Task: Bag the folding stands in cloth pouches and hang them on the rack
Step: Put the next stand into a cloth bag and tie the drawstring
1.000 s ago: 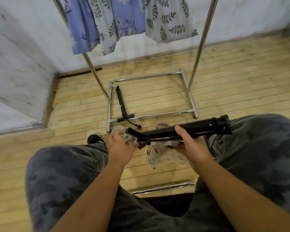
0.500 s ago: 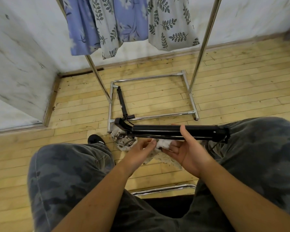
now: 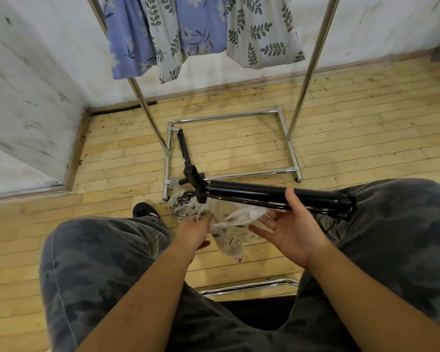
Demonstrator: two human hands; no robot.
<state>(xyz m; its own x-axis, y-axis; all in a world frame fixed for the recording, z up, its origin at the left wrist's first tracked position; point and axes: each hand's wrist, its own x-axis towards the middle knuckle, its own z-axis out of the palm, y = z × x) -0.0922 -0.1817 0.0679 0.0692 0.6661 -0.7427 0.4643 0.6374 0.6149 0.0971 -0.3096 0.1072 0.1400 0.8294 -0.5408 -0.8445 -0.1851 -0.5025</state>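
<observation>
The black folded tubular stand (image 3: 277, 196) lies crosswise above the person's knees, long axis left to right, hinged head at the left. The right hand (image 3: 292, 224) carries it near mid-length, thumb hooked over the tube and fingers stretched beneath. Just below hangs the pale patterned cloth pouch (image 3: 229, 229), bunched in the curled fingers of the left hand (image 3: 193, 229), which is nearer the head end. That end probably enters first. Farther off stands the chrome rack (image 3: 305, 72).
</observation>
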